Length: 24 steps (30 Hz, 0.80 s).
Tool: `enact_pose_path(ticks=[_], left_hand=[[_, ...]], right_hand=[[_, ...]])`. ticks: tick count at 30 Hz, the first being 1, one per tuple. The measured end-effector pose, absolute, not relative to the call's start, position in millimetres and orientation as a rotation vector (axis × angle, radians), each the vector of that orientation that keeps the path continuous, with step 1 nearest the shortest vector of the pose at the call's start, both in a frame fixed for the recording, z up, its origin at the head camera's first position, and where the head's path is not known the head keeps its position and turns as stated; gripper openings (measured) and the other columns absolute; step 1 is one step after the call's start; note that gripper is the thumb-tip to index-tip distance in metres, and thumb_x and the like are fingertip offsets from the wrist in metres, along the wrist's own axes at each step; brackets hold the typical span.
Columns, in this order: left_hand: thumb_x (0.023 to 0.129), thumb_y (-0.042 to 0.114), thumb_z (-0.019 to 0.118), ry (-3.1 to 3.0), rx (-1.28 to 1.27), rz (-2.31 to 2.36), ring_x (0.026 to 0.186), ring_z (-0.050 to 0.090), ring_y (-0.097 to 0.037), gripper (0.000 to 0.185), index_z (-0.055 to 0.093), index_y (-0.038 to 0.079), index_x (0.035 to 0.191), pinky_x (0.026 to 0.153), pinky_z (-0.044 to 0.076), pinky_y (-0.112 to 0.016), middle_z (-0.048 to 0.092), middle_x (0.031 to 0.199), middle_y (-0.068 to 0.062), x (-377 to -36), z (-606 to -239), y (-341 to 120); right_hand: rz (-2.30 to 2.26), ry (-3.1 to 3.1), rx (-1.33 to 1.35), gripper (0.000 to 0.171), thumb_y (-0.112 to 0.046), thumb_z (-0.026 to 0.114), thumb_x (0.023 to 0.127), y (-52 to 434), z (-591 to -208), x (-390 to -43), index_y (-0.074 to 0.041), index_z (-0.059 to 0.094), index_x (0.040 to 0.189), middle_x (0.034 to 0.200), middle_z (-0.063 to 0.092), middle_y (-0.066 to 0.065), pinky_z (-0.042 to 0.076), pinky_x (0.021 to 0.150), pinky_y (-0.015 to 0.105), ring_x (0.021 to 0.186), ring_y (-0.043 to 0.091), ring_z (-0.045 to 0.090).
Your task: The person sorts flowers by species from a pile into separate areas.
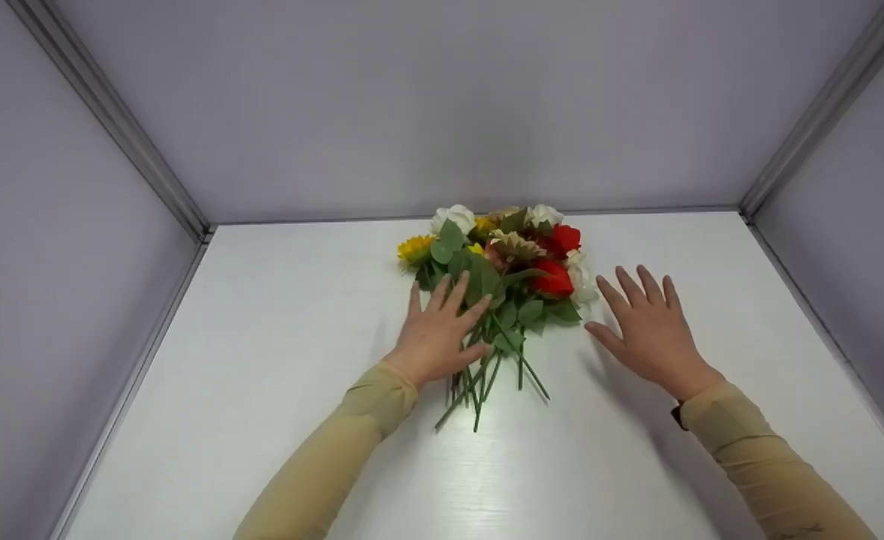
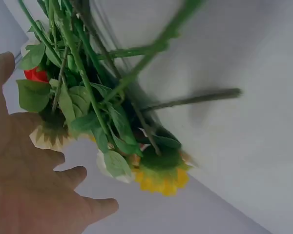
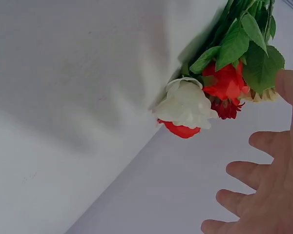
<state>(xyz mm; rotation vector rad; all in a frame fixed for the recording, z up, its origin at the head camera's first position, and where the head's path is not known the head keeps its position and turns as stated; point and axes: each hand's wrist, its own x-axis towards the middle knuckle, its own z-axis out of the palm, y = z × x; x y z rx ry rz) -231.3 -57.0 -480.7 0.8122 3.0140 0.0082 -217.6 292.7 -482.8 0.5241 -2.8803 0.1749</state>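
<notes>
The left hand (image 1: 436, 334) is laid flat, fingers straight and spread, on the leaves and stems of the bunch of artificial flowers (image 1: 503, 270); nothing is gripped by it; the right hand (image 1: 646, 330) is held open just beside the bunch's right edge, apparently not touching it. The bunch is lying on the white tabletop (image 1: 277, 360), heads toward the back wall. Gathering seems about to begin; closing both hands round the stems (image 1: 487, 379) would be called for.

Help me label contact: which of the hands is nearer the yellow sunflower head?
Left. The left hand lies just below the yellow sunflower head; the right hand sits across the bouquet.
</notes>
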Motion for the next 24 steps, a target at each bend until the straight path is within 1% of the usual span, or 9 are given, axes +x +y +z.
enact_pose_path(ticks=[4,8,12,15,17,22,24], left_hand=[[0.097,0.074,0.04,3.015,0.935,-0.087,0.156,0.001,-0.035,0.075,0.021,0.043,0.162,0.116,0.007,-0.074,-0.006,0.172,-0.007,-247.8,-492.8,-17.4],[0.096,0.076,0.041,2.992,0.882,-0.06,0.156,0.001,-0.038,0.072,0.026,0.045,0.16,0.112,0.012,-0.078,-0.008,0.171,-0.008,-253.6,-514.6,2.1],[0.098,0.073,0.042,2.955,0.757,0.009,0.155,0.006,-0.042,0.068,0.025,0.048,0.16,0.108,0.017,-0.081,-0.007,0.171,-0.009,-253.8,-527.0,6.1],[0.102,0.067,0.041,2.925,0.756,-0.002,0.153,0.008,-0.046,0.064,0.02,0.051,0.16,0.107,0.02,-0.081,-0.008,0.171,-0.011,-254.1,-526.0,8.2],[0.104,0.064,0.039,2.9,0.77,-0.03,0.153,0.008,-0.047,0.06,0.02,0.051,0.159,0.106,0.022,-0.081,-0.008,0.171,-0.012,-253.9,-523.9,9.7],[0.106,0.061,0.035,2.854,0.733,-0.051,0.154,0.004,-0.046,0.055,0.027,0.048,0.159,0.108,0.02,-0.08,-0.012,0.17,-0.011,-250.0,-522.1,7.5],[0.106,0.062,0.034,2.846,0.715,-0.039,0.154,0.002,-0.045,0.056,0.026,0.047,0.16,0.109,0.018,-0.08,-0.014,0.17,-0.01,-248.5,-521.5,3.7]], right_hand=[[0.173,-2.874,0.534,0.075,-0.054,0.056,0.102,283.3,-484.4,-215.9,-0.013,0.035,0.16,0.163,0.029,0.022,0.007,0.12,0.067,0.151,0.047,0.016],[0.182,-2.875,0.55,0.074,-0.054,0.055,0.102,278.3,-488.7,-212.3,-0.012,0.036,0.16,0.163,0.03,0.023,0.007,0.119,0.067,0.15,0.048,0.017],[0.194,-2.88,0.549,0.073,-0.054,0.056,0.102,277.0,-491.9,-211.0,-0.013,0.037,0.16,0.163,0.031,0.022,0.008,0.119,0.068,0.15,0.048,0.017],[0.205,-2.881,0.544,0.072,-0.052,0.058,0.102,276.4,-492.4,-210.5,-0.012,0.039,0.159,0.162,0.032,0.022,0.008,0.119,0.068,0.15,0.048,0.018],[0.207,-2.889,0.544,0.072,-0.051,0.058,0.102,274.5,-492.5,-210.3,-0.011,0.039,0.159,0.162,0.032,0.023,0.008,0.119,0.068,0.15,0.048,0.018],[0.176,-2.924,0.569,0.073,-0.051,0.057,0.102,264.8,-492.2,-210.7,-0.011,0.037,0.159,0.162,0.031,0.023,0.007,0.119,0.068,0.15,0.048,0.017],[0.161,-2.928,0.58,0.072,-0.052,0.056,0.102,261.7,-491.2,-211.5,-0.011,0.038,0.159,0.162,0.031,0.023,0.007,0.119,0.068,0.15,0.048,0.017]])
